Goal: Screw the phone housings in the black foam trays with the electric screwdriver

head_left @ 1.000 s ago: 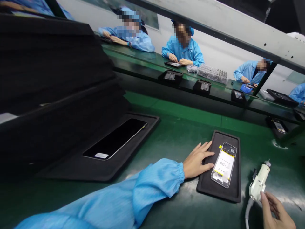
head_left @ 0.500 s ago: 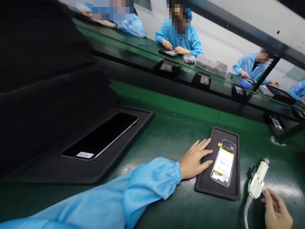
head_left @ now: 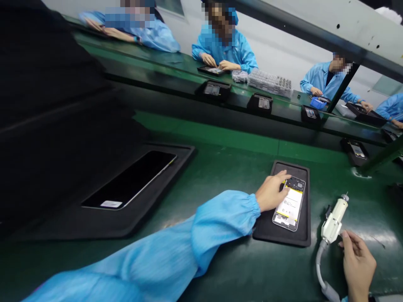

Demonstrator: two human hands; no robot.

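Observation:
A phone with its back off (head_left: 291, 207), its white battery showing between yellow strips, lies in a black foam tray (head_left: 304, 235). My left hand (head_left: 271, 193), in a blue sleeve, reaches over the tray's left side. Its thumb and forefinger rest apart at the phone's upper left edge, by a yellow tab; the other fingers are partly hidden. Lower right, my right hand (head_left: 358, 262) is closed in a pinch beside a white electric screwdriver (head_left: 334, 220). What those fingertips hold, if anything, is too small to make out. The screwdriver lies on the green table, its bit pointing away.
At the left, a larger black tray (head_left: 138, 218) holds a dark-screened phone (head_left: 132, 180) under a black cover (head_left: 47, 105). Beyond, a raised shelf (head_left: 176, 90) carries several small trays with phone parts. Several co-workers in blue sit behind it. A grey beam (head_left: 302, 31) crosses overhead.
My left hand has moved from the tray's left side onto the phone's upper edge, its spread fingers now bent. My right hand stays beside the screwdriver. The whole view has shifted slightly.

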